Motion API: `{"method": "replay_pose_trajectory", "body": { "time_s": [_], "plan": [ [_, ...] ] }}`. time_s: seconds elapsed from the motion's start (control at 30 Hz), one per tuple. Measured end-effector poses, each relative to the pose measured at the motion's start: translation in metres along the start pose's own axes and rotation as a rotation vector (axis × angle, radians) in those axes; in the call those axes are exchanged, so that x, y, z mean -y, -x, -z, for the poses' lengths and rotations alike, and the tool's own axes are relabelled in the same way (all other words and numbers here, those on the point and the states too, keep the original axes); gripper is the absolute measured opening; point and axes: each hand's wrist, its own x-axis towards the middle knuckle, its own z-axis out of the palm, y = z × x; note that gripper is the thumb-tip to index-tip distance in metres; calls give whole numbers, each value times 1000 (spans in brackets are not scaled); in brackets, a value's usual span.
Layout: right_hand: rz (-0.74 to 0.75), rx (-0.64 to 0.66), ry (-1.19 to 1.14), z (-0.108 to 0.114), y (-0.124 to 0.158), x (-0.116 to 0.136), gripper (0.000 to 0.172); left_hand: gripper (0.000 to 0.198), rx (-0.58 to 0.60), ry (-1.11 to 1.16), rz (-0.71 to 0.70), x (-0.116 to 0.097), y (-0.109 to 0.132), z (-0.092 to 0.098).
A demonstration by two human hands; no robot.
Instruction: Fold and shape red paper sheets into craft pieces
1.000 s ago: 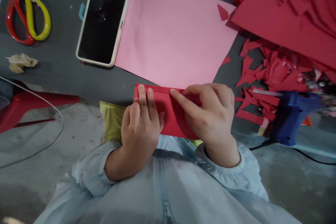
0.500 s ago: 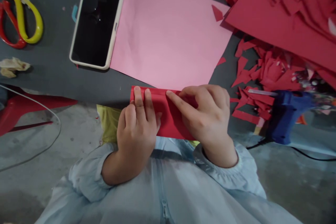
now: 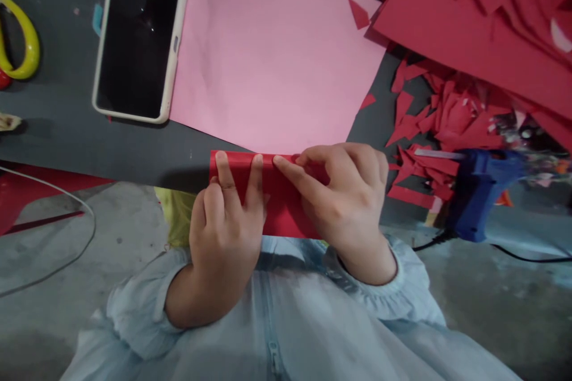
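A piece of red paper (image 3: 286, 214) lies at the table's front edge, with a narrow folded strip along its far side. My left hand (image 3: 226, 232) holds its left part, two fingers stretched apart on the strip and the others curled. On the right part, my right hand (image 3: 346, 199) grips the paper, its index fingertip pressing the strip near the middle. The undersides of both hands are hidden. Just beyond the red paper is a large pink sheet (image 3: 277, 53).
A phone (image 3: 140, 41) overlaps the pink sheet's left side. Scissors with yellow and red handles (image 3: 31, 41) are cut off at the left edge. On the right are red sheets (image 3: 429, 30), red paper scraps (image 3: 456, 113) and a blue glue gun (image 3: 482, 190) with a black cord.
The two stretched fingers of my left hand have spread wider along the strip. My right hand keeps its grip. The view has shifted, so the table things appear further left.
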Motion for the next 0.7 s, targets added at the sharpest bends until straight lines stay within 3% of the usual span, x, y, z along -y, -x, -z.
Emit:
{"method": "replay_pose_trajectory", "body": {
  "time_s": [0.13, 0.3, 0.7],
  "plan": [
    [-38, 10, -9, -1, 1, 1, 19, 58, -1, -81, -34, -2, -1, 1],
    [-52, 7, -27, -3, 1, 1, 17, 59, 9, -45, 19, -4, -1, 0],
    [-46, 14, -57, -3, 2, -1, 24, 46, 73, 1, 37, 7, -10, 13]
  ]
}}
